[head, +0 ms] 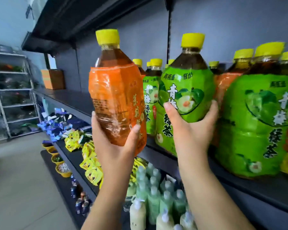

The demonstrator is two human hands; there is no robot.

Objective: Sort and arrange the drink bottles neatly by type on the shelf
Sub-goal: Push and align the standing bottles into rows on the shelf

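Orange-labelled bottle [116, 100] in our left hand [113, 146], green-labelled bottle [188, 90] at its three o'clock in our right hand [189, 128], we wrap fingers [213, 107] round both low down and hold them just off the shelf [249, 188], apparently to split the mixed row [256, 122] farther toward three o'clock by type.

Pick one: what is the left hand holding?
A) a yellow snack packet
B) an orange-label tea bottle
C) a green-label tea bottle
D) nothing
B: the left hand has its grip round the lower part of the orange-label tea bottle, lifted in front of the shelf; the right hand holds the green-label tea bottle.
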